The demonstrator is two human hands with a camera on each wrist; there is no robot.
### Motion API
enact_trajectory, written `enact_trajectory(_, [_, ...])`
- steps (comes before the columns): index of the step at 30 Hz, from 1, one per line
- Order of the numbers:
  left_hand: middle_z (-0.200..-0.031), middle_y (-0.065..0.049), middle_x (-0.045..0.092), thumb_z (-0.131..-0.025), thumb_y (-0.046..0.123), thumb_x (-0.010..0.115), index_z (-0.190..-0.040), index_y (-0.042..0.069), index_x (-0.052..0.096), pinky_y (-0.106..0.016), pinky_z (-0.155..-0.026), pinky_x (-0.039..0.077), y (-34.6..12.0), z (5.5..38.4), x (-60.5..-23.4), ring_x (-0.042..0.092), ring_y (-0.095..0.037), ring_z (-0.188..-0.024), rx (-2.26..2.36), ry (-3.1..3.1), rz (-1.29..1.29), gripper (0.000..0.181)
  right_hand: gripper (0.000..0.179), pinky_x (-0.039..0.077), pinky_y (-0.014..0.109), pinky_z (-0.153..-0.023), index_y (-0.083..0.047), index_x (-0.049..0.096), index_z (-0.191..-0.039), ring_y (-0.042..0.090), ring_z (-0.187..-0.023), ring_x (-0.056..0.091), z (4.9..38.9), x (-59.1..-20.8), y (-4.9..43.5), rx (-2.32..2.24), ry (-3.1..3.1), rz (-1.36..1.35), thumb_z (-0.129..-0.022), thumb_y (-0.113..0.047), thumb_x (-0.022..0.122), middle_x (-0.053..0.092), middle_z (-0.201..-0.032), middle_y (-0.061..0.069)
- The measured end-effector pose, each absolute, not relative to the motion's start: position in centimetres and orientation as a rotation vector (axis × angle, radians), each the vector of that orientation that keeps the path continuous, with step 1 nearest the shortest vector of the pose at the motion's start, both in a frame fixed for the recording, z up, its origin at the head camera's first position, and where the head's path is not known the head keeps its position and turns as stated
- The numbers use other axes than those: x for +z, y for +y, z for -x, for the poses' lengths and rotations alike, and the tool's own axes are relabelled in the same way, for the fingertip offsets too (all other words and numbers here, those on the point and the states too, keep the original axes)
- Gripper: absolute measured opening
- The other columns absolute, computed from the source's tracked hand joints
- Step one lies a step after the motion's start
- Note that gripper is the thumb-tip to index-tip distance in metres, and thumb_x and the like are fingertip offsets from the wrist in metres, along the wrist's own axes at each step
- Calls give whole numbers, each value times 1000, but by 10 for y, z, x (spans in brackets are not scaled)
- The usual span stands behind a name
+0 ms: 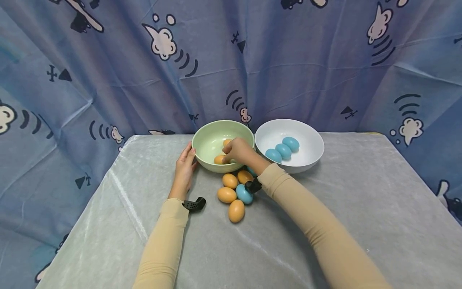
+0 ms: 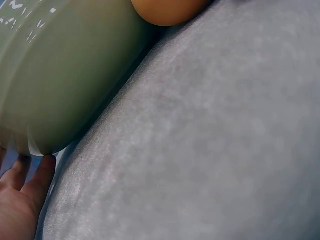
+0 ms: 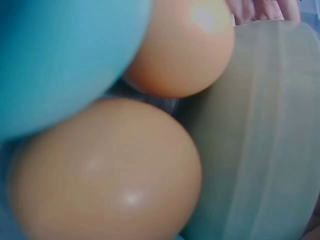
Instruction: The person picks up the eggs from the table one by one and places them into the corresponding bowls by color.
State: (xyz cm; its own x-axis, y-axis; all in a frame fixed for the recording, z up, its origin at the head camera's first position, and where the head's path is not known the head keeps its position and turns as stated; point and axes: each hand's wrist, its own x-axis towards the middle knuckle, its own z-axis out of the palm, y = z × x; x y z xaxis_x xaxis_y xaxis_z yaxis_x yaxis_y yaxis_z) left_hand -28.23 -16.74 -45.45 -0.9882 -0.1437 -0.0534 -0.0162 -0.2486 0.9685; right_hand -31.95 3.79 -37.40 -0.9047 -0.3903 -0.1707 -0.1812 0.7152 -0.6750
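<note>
A light green bowl [image 1: 203, 140] stands at the table's far edge. My left hand [image 1: 185, 170] rests against its left outer wall, fingers fairly straight; their tips [image 2: 47, 167] touch the wall in the left wrist view. Over the bowl's near right rim reaches my right hand [image 1: 240, 152], its curled fingers and thumb at an orange egg [image 1: 219, 159] low inside. The hand covers part of that egg. Another orange egg [image 1: 226, 142] lies behind the fingers. In front of the bowl are several orange eggs [image 1: 226, 195] and a blue egg [image 1: 244, 194].
To the right, a white bowl [image 1: 306, 140] holds three blue eggs [image 1: 283, 151]. Another blue egg is mostly hidden beneath the right wrist. Close to the right wrist camera, an orange egg [image 3: 110, 170] touches the loose group. A patterned blue curtain [image 1: 216, 60] hangs behind the grey-covered table [image 1: 361, 208].
</note>
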Motion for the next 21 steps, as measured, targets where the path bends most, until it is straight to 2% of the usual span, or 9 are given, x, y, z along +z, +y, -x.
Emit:
enact_trajectory(6, [-162, 3, 34, -104, 35, 52, -156, 21, 36, -43, -120, 34, -168, 283, -454, 37, -17, -147, -2418, -1872, -206, 55, 39, 53, 37, -101, -4, 73, -118, 25, -119, 64, 309, -366, 55, -1318, 2522, 401, -83, -19, 81, 74, -118, 11])
enact_trajectory(11, [-162, 3, 33, -104, 36, 52, -156, 21, 35, -44, -121, 33, -167, 283, -454, 36, -17, -147, -2414, -1886, -195, 57, 36, 54, 35, -99, -8, 76, -115, 21, -119, 65, 286, -358, 74, -1414, 2514, 380, -83, -23, 83, 75, -114, 7])
enact_trajectory(18, [-162, 4, 34, -104, 35, 52, -156, 21, 36, -43, -120, 34, -168, 283, -454, 37, -17, -146, -2417, -1874, -206, 56, 38, 58, 24, -84, -6, 75, -117, 12, -100, 72, 245, -359, 95, -1434, 2415, 401, -82, -20, 82, 77, -108, 7])
enact_trajectory(21, [-162, 4, 34, -104, 35, 52, -156, 22, 36, -43, -120, 35, -168, 283, -454, 37, -16, -146, -2414, -1877, -208, 56, 38, 57, 23, -83, -7, 75, -116, 8, -97, 72, 233, -363, 102, -1448, 2401, 372, -82, -21, 83, 77, -107, 6])
